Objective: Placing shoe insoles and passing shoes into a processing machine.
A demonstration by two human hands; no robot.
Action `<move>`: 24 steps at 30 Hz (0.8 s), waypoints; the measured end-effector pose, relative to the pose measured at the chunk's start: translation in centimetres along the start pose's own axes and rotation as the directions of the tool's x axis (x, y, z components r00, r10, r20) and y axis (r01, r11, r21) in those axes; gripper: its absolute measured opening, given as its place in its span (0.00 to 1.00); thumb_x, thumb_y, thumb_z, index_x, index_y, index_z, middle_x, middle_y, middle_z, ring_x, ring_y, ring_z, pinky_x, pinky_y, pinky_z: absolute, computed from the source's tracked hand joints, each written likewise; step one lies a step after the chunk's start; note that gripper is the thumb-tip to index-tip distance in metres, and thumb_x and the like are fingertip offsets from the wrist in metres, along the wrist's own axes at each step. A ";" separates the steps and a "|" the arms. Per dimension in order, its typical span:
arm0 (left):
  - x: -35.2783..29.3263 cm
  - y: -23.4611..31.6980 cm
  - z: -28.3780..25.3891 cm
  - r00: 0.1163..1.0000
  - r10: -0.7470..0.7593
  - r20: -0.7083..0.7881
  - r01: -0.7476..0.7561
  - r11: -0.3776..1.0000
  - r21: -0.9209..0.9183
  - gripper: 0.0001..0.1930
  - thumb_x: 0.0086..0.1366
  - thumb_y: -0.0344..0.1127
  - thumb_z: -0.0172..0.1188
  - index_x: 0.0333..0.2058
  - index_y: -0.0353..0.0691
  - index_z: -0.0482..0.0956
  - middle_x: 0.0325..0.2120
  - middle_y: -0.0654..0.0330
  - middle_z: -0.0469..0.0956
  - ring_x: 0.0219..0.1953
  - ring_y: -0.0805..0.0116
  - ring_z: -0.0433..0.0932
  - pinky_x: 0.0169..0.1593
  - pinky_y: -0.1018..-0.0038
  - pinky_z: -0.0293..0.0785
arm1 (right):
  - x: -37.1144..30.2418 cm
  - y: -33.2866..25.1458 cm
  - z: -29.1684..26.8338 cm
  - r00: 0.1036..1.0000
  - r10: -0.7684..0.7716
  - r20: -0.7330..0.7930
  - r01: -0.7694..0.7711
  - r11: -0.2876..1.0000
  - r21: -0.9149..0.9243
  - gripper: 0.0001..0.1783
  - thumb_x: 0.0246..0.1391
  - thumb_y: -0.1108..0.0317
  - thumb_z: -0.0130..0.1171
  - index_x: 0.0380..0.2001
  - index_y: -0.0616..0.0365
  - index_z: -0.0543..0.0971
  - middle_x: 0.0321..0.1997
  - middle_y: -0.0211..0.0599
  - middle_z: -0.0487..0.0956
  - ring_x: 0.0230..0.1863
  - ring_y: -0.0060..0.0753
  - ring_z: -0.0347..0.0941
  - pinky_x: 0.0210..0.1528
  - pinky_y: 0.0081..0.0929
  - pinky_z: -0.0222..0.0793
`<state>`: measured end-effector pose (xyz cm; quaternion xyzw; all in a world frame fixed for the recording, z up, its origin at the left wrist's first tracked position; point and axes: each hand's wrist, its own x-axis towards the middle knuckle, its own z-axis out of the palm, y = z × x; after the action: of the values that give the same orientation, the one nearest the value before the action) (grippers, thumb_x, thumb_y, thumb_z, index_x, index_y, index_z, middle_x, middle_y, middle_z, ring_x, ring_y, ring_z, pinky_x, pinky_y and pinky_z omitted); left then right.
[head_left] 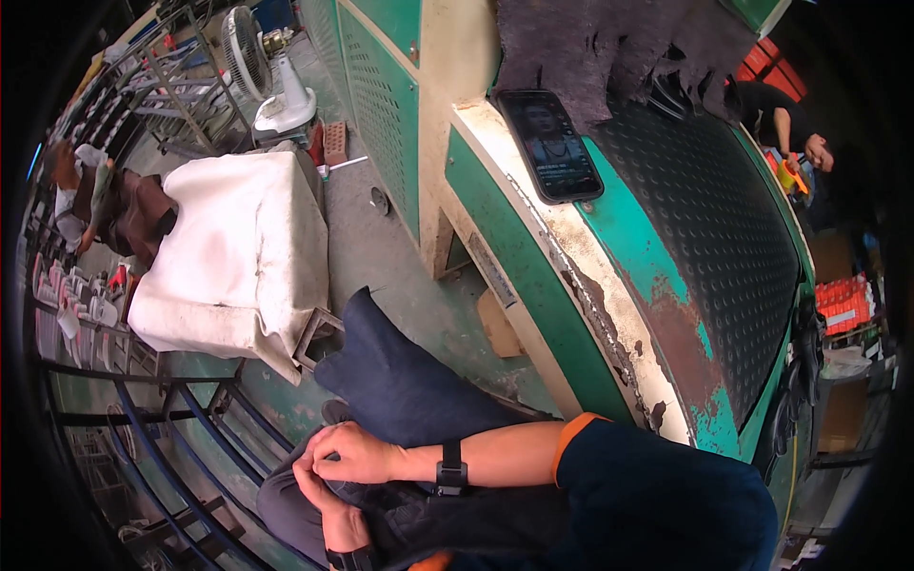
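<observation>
My right hand [356,452] and my left hand [319,483] rest against each other over my lap, just above my knee. The fingers of both are curled in and touch those of the other hand. No object shows in either one. On each wrist is a dark band with a small block. A dark blue sheet, apron-like [400,376], spreads out beyond my hands. Farther off, a black phone [549,145] with its screen lit leans on the worn pale edge of a green machine [633,252].
A dimpled black mat [709,228] covers the machine's top, with ragged dark cloth [609,48] hanging above it. At left are a white-covered block [228,252], a standing fan [267,76] and dark metal rails [181,419]. One person sits far left; another works far right.
</observation>
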<state>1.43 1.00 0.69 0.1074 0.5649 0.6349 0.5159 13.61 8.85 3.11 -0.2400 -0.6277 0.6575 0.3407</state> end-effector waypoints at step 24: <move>-12.6 1.5 2.3 0.852 -0.445 0.275 0.523 0.744 -0.417 0.40 0.64 0.65 0.42 0.59 0.32 0.69 0.51 0.44 0.76 0.49 0.45 0.78 0.55 0.55 0.75 | 3.1 4.1 -1.4 0.947 0.286 0.146 -0.312 0.711 0.630 0.19 0.63 0.58 0.47 0.40 0.62 0.81 0.37 0.37 0.83 0.38 0.25 0.77 0.43 0.20 0.71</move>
<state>7.88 -7.13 8.36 -0.1237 0.3566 0.5871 0.7162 12.03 12.16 -0.74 -0.1939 -0.3221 0.8834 0.2797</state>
